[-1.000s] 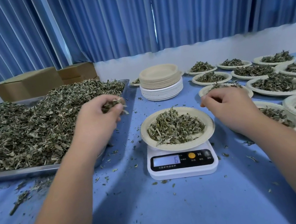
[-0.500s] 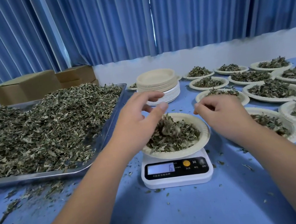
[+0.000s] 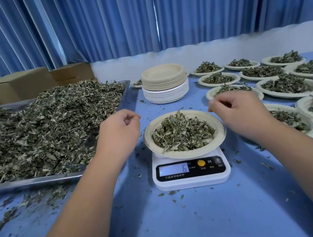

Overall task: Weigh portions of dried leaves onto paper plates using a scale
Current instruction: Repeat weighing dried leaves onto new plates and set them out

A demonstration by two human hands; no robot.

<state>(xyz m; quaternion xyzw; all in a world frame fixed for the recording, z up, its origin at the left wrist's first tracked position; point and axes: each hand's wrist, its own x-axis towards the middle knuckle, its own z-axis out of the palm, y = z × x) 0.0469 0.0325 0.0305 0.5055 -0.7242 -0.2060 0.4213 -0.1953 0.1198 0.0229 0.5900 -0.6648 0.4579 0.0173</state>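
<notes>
Round white paper plate (image 3: 149,139) of dried green leaves (image 3: 182,132) sits on the small white digital scale (image 3: 192,181), centre. Left hand (image 3: 120,132) and right hand (image 3: 238,112) flank it with fingers curled, can't tell if they're holding bits. Don't touch the rim while it reads.

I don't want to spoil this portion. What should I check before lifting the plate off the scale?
1. The plate rests on the scale: ok.
2. The display shows 6; target met: cannot tell.
3. The leaves lie inside its rim: ok.
4. The left hand and right hand hold nothing: cannot tell, fingers curled.
5. The stack of empty plates stands ready: ok.
</notes>
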